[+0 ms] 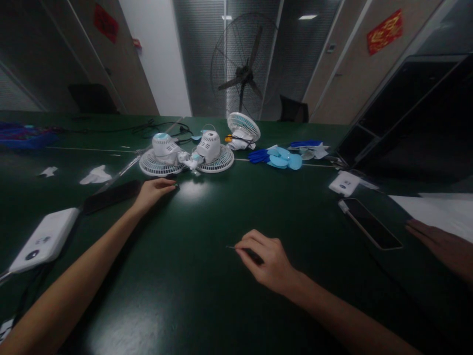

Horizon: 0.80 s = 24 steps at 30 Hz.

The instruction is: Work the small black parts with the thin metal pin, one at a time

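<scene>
My left hand (154, 192) is stretched out over the far left of the green table (207, 291). Its fingertips are pinched together by a tiny dark item, too small to name. Just beyond it, two white desk fans (158, 155) lie with their grilles down. Nearer to me, my right hand (268, 259) is closed around a thin metal rod (230, 247), whose tip points left. The rest of the rod is hidden in the fingers, so its kind cannot be told.
Farther back stands another small fan (244, 130), beside light-blue fan blades (284, 159) and blue gloves (258, 156). Power banks lie left (46, 239) and right (344, 183). A phone (371, 224) is near another person's hand (439, 246). A dark monitor (406, 108) rises at right.
</scene>
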Each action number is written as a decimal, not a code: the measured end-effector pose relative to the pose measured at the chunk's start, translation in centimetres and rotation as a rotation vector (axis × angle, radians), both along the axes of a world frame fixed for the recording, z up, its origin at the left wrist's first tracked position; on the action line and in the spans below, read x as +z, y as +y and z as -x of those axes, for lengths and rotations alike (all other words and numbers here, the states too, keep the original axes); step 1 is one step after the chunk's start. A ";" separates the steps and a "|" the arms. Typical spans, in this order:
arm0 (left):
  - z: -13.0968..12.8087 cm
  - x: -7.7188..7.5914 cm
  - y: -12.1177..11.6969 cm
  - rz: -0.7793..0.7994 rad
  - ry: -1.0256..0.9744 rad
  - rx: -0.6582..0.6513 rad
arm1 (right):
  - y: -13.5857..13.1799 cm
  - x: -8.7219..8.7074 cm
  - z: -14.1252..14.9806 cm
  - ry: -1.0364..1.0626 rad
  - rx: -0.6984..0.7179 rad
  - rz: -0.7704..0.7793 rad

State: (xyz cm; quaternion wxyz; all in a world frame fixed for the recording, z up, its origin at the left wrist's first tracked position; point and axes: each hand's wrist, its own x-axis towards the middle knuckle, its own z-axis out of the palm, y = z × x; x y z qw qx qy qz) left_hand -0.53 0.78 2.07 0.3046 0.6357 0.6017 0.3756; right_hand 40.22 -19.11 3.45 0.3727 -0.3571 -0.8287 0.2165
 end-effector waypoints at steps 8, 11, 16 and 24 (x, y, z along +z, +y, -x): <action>-6.2 1.6 -3.9 -0.192 0.234 -0.506 | 0.2 0.0 0.0 -0.069 -0.115 0.059; -10.8 2.1 -7.6 -0.169 0.180 -0.748 | 0.3 -0.1 0.1 -0.096 -0.178 0.067; -14.7 1.8 -11.8 -0.100 0.106 -0.930 | 0.2 0.0 0.1 -0.141 -0.192 0.078; -14.5 1.6 -12.2 -0.096 0.089 -0.929 | -0.1 -0.1 0.2 -0.194 -0.190 0.069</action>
